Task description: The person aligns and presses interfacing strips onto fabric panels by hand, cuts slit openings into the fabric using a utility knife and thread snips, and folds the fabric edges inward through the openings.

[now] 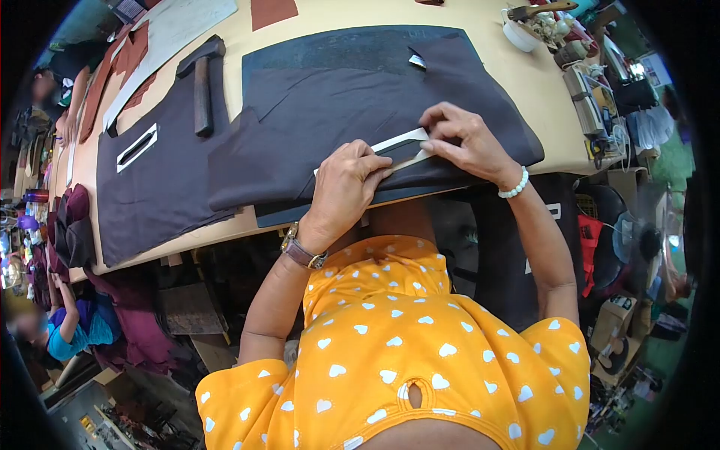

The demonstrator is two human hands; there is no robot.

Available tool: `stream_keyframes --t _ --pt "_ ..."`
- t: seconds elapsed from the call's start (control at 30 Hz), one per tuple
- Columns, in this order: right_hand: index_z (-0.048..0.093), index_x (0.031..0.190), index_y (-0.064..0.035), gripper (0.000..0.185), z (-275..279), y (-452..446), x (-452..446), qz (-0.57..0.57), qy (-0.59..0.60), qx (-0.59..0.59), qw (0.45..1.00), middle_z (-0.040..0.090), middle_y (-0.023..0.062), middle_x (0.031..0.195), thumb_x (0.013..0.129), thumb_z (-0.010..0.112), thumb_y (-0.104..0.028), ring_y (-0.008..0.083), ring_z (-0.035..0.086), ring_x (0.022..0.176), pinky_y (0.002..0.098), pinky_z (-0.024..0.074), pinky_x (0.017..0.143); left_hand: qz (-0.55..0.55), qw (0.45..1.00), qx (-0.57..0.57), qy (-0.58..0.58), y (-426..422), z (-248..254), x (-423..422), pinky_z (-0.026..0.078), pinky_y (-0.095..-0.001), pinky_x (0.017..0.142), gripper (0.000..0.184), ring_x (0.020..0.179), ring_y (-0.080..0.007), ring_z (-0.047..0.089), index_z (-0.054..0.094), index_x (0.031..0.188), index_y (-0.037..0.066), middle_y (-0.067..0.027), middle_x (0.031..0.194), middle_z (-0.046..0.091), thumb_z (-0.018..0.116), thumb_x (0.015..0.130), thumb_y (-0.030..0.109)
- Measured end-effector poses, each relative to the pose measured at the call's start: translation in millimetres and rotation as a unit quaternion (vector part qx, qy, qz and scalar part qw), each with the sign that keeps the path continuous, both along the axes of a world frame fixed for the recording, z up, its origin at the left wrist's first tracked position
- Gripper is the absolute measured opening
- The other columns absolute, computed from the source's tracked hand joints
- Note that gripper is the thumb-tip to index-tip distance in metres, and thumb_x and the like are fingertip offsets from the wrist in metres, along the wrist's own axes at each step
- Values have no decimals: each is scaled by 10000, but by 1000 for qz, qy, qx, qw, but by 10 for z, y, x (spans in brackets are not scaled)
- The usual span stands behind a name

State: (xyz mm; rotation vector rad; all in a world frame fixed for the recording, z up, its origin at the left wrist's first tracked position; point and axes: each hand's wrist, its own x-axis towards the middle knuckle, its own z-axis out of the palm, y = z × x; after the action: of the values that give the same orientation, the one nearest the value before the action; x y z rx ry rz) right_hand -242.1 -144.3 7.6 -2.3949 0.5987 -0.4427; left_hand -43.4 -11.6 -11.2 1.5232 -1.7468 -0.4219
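No text, label, brand, number or sign is reading legibly anywhere in the head view. The dial of the wristwatch [306, 256] is appearing too small for any numeral or brand to be made out, and any print on the cardboard box [615, 327] at the right is likewise proving unreadable.

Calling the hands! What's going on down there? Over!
Left hand, right hand at white strip, fingers pinched. Dark cloth underneath. Hammer off left, not blocking. Over.
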Motion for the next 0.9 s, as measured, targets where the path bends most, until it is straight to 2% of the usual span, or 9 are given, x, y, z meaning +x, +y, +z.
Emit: stream_keyframes --t 0.13,0.17,0.27,0.37,0.53,0.7,0.9 --pt "619 1028 -80 384 -186 62 166 -76 -10 -217 973 529 124 1141 747 691 -332 303 494 1067 375 391 922 9 1000 -10 -5 11 -3 -31 449 -361 673 122 741 -271 570 670 851 36 -102 765 578 670 740 88" --pt "569 1125 -82 502 -211 107 224 -71 13 -224 972 501 132 1186 747 671 -395 314 450 1134 402 352 967 17 1000 -5 -16 34 4 -26 446 -364 672 120 743 -273 570 662 847 36 -102 766 577 670 743 95" --pt "572 1126 -79 513 -249 166 309 -46 5 -225 973 492 133 1202 738 676 -397 314 437 1153 402 342 981 31 998 13 -47 132 58 55 436 -368 669 118 745 -276 567 645 839 36 -102 768 572 669 750 111" --pt "555 1158 -84 549 -201 50 160 -71 39 -206 975 476 126 1231 742 667 -422 321 417 1181 408 326 1000 35 997 43 -56 358 137 287 419 -355 652 119 720 -270 545 635 837 34 -97 751 552 670 757 115" --pt "540 1178 -90 562 -174 139 283 -52 65 -230 970 468 133 1250 752 641 -442 311 403 1200 413 316 1002 44 998 22 -32 466 85 362 413 -346 642 126 711 -259 523 621 824 14 -94 737 529 680 748 94" --pt "536 1180 -85 570 -300 463 733 -9 28 -237 971 455 137 1278 766 616 -469 309 386 1221 420 306 1008 47 998 -1 -38 484 36 384 418 -338 641 136 714 -259 524 618 814 10 -98 743 526 692 736 92" --pt "534 1192 -79 599 -208 269 379 -73 59 -222 971 452 135 1286 742 648 -458 313 382 1228 421 303 1013 73 996 -16 -39 571 -2 433 415 -330 633 140 714 -239 521 621 785 17 -87 741 527 708 722 105"
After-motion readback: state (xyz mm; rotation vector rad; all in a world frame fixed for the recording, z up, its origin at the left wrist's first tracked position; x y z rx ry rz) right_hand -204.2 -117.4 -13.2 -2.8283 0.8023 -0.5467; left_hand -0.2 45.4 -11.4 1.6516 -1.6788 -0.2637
